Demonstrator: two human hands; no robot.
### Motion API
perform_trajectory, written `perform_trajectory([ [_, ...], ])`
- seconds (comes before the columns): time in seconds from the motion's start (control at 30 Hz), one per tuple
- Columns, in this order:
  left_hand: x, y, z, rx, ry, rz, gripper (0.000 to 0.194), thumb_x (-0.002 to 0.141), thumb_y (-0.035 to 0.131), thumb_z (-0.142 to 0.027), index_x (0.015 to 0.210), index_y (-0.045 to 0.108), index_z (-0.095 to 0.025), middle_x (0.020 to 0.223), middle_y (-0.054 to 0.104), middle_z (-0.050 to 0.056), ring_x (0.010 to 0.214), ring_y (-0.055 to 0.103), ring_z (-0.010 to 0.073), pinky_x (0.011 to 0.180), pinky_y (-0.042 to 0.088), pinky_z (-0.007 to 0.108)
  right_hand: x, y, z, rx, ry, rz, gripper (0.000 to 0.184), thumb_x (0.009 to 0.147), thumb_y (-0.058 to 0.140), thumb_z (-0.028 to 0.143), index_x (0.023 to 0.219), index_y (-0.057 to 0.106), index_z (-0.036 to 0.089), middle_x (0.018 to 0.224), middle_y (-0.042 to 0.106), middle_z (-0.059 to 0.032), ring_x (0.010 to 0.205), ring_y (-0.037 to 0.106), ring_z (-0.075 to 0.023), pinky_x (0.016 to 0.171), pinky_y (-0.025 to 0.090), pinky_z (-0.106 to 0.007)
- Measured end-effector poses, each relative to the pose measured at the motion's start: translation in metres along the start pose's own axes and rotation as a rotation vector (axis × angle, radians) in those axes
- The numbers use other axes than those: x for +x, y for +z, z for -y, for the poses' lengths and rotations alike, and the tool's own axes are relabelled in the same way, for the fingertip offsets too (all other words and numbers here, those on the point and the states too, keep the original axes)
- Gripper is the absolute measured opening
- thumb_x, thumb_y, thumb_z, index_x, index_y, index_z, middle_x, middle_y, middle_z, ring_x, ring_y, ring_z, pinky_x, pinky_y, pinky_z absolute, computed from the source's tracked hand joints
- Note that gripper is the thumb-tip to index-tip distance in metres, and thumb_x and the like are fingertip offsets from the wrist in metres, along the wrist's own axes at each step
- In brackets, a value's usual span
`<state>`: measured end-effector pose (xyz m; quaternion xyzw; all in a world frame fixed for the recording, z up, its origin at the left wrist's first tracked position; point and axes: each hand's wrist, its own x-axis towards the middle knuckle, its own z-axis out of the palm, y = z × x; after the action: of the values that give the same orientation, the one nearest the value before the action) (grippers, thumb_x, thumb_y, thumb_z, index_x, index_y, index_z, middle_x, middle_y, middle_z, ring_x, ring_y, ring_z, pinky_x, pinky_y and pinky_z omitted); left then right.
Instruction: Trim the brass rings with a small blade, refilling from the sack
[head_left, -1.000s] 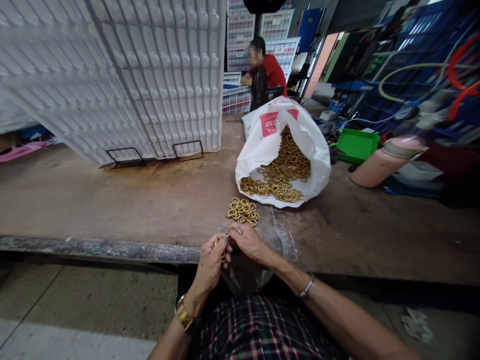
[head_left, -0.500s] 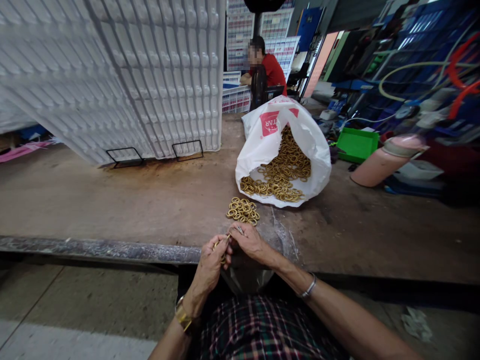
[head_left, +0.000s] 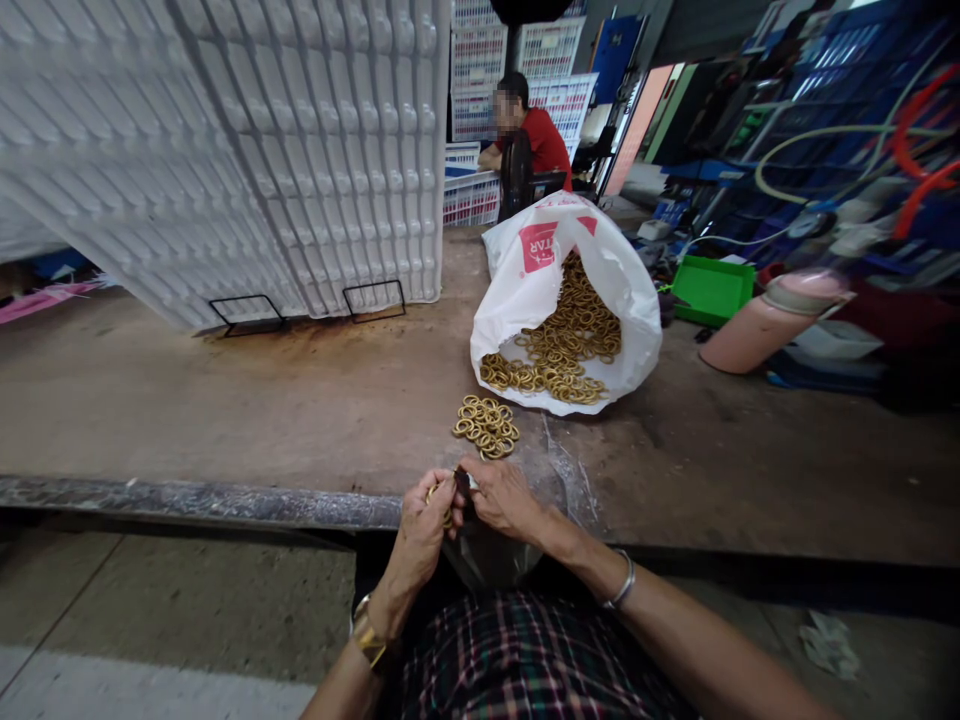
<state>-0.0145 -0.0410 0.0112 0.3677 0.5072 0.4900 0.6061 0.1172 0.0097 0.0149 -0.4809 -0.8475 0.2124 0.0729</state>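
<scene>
Just over the table's front edge, my left hand (head_left: 420, 525) is closed around several brass-coloured rings (head_left: 431, 494), with one ring pinched up at the fingertips. Beside it, touching or nearly touching, my right hand (head_left: 506, 497) is closed on a small tool (head_left: 464, 484), dark with a pale part; its kind is unclear. The tool meets the left fingertips. Ahead of both hands lies a small pile of loose rings (head_left: 486, 425). Behind that, a white plastic bag (head_left: 502, 290) with red print lies with its mouth facing me, holding many more rings (head_left: 574, 315).
Tall white ribbed trays (head_left: 345, 150) stand at left on black wire supports (head_left: 375, 298). To the right are a green tray (head_left: 712, 288), a pink bottle (head_left: 765, 325) and hoses (head_left: 911, 150). A person in red (head_left: 546, 145) sits beyond the wooden table (head_left: 225, 410).
My right hand has shifted slightly down and right and turned, so the tool shows darker between the hands. My left hand stays in place with its rings.
</scene>
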Motion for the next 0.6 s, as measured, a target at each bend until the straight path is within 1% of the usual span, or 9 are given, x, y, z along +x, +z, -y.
perform_trajectory([
  [0.13, 0.001, 0.0, 0.001, 0.13, 0.015, -0.02, 0.035, 0.078, 0.049, -0.052, 0.073, 0.049, -0.017, 0.054, 0.048, -0.004, 0.043, 0.041, 0.0072, 0.042, 0.033, 0.019, 0.001, -0.003, 0.002, -0.026, -0.02, 0.04, 0.026, 0.073, 0.042, 0.012, 0.094, 0.057, 0.016, 0.081, 0.065, -0.0064, 0.072, 0.057, -0.0152, 0.059, 0.028, -0.023],
  [0.27, 0.002, -0.002, 0.002, 0.289, 0.121, -0.04, 0.032, 0.082, 0.044, -0.047, 0.071, 0.049, -0.017, 0.052, 0.046, -0.004, 0.044, 0.041, 0.0077, 0.044, 0.033, 0.019, 0.002, -0.005, 0.002, -0.066, -0.02, 0.083, 0.025, 0.075, 0.043, 0.014, 0.095, 0.057, 0.016, 0.082, 0.065, -0.008, 0.072, 0.058, -0.0167, 0.058, 0.028, -0.024],
  [0.33, -0.001, -0.001, 0.0, 0.327, 0.161, -0.045, 0.031, 0.082, 0.044, -0.046, 0.07, 0.049, -0.017, 0.053, 0.046, -0.004, 0.046, 0.042, 0.0079, 0.045, 0.034, 0.019, 0.003, -0.005, 0.0, -0.081, -0.018, 0.11, 0.026, 0.076, 0.041, 0.015, 0.096, 0.058, 0.016, 0.081, 0.066, -0.0085, 0.071, 0.059, -0.0171, 0.056, 0.028, -0.024],
  [0.4, -0.007, 0.002, -0.005, 0.318, 0.151, -0.022, 0.031, 0.082, 0.045, -0.046, 0.071, 0.049, -0.017, 0.056, 0.047, -0.004, 0.047, 0.043, 0.0078, 0.045, 0.034, 0.019, 0.005, -0.005, -0.004, -0.101, 0.01, 0.135, 0.027, 0.077, 0.04, 0.016, 0.098, 0.058, 0.016, 0.08, 0.066, -0.0095, 0.07, 0.059, -0.0177, 0.056, 0.029, -0.024],
  [0.43, -0.012, 0.004, -0.008, 0.303, 0.13, 0.008, 0.031, 0.082, 0.045, -0.046, 0.071, 0.049, -0.017, 0.057, 0.048, -0.003, 0.047, 0.043, 0.0077, 0.045, 0.034, 0.019, 0.005, -0.005, -0.006, -0.115, 0.035, 0.139, 0.028, 0.077, 0.041, 0.015, 0.099, 0.058, 0.016, 0.081, 0.066, -0.0101, 0.071, 0.059, -0.018, 0.057, 0.03, -0.024],
  [0.5, -0.023, 0.01, -0.014, 0.267, 0.061, 0.124, 0.032, 0.081, 0.046, -0.047, 0.074, 0.05, -0.016, 0.059, 0.05, -0.002, 0.048, 0.045, 0.0077, 0.045, 0.034, 0.019, 0.003, -0.005, -0.01, -0.131, 0.068, 0.128, 0.029, 0.076, 0.041, 0.015, 0.101, 0.057, 0.015, 0.081, 0.066, -0.0103, 0.071, 0.059, -0.0182, 0.058, 0.031, -0.025],
  [0.6, -0.033, 0.016, -0.015, 0.203, -0.131, 0.347, 0.033, 0.08, 0.047, -0.049, 0.078, 0.051, -0.016, 0.062, 0.052, -0.001, 0.047, 0.045, 0.0074, 0.043, 0.032, 0.019, -0.004, -0.006, -0.02, -0.113, 0.067, 0.068, 0.03, 0.074, 0.044, 0.014, 0.102, 0.055, 0.015, 0.081, 0.065, -0.0078, 0.07, 0.058, -0.0168, 0.058, 0.031, -0.024],
])
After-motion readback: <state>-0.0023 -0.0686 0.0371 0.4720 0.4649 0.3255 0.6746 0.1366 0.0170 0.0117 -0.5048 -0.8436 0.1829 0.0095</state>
